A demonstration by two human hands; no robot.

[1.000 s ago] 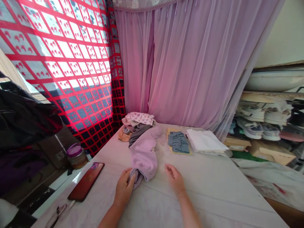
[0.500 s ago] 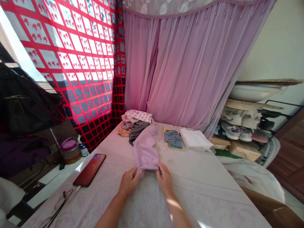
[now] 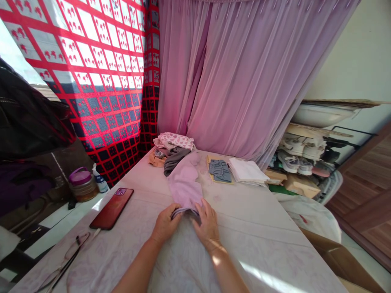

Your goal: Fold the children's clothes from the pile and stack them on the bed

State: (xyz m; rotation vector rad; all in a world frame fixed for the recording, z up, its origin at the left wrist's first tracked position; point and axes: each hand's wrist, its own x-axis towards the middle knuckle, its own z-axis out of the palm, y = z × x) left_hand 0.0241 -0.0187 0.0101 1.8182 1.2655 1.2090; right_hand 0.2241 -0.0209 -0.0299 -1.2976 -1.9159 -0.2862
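A lilac garment [image 3: 185,185] lies lengthwise on the table in front of me, its gathered, elastic-looking edge towards me. My left hand [image 3: 166,221] pinches the left end of that edge between thumb and fingers. At the right end, my right hand [image 3: 207,224] has its fingers over the fabric and its thumb below, with the edge between them. The edge bows open between both hands, showing a darker inside. The garment's far end touches a dark grey piece of clothing [image 3: 175,160] in a heap.
A pink-patterned cloth [image 3: 177,140] tops the heap at the back. To its right lie a folded blue-grey garment [image 3: 220,170] on yellow cloth and a white folded stack [image 3: 248,171]. A red phone [image 3: 112,209] and glasses [image 3: 75,246] lie left. Shoes [image 3: 293,162] fill a rack at right.
My right hand has shifted slightly left along the edge, its fingers now more spread over the fabric. The edge has gone from nearly straight to bowed. The camera view has tilted down a little.
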